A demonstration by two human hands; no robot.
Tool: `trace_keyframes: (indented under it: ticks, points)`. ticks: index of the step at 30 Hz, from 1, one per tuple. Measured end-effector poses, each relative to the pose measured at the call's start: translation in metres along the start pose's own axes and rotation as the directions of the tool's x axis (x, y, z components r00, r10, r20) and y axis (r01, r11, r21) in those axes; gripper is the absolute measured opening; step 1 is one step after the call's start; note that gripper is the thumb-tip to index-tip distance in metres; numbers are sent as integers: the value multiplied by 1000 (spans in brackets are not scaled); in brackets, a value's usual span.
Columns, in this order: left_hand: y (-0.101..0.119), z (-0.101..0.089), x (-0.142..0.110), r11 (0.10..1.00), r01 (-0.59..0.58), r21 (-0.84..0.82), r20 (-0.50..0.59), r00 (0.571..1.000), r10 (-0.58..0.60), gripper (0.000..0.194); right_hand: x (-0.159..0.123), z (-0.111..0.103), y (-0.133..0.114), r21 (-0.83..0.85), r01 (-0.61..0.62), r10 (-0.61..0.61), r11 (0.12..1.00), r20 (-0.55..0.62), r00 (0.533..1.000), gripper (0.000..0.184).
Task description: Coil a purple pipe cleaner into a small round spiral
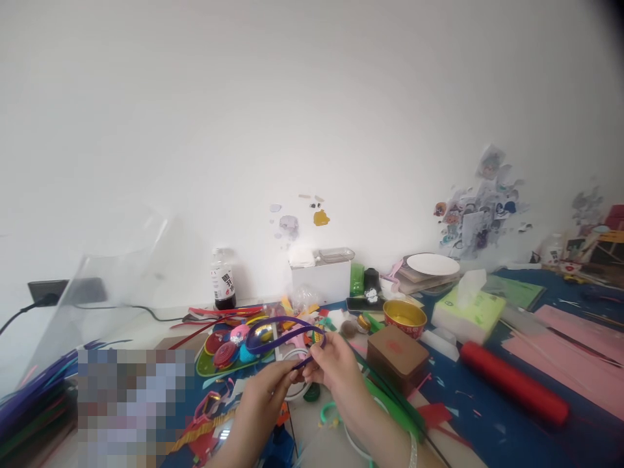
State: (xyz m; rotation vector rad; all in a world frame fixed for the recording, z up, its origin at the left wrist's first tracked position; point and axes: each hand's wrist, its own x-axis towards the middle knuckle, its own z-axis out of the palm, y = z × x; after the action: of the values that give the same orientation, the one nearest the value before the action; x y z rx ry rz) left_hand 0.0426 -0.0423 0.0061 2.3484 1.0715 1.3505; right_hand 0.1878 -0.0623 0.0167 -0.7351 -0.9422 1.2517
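Observation:
A long purple strip (287, 322) curls in a loop above the cluttered table, its ends between my hands. The fingers of my left hand (268, 390) are closed on its lower end. My right hand (338, 364) pinches the strip where it bends round at the right side of the loop. The fingertips of both hands meet near the middle of the view, and they partly hide the strip's end. Behind the loop stands a green tray (207, 367) with several colored round pieces in it. Just beneath my fingers lies a white ring (297, 390).
To the right are a brown box (397, 357), a gold bowl (404, 317), a tissue pack (470, 312) and a red roll (514, 383). A bottle (223, 279) and a white box (322, 279) stand along the wall. Purple strips (39, 396) lie at the left.

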Motion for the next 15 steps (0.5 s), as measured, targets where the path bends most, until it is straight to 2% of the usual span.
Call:
trace_keyframes:
  ticks: [15]
  points:
    - [0, -4, 3, 997, 41, -63, -32, 999, -43, 20, -6, 5, -8, 59, 2, -2, 998, 3, 1000, 36]
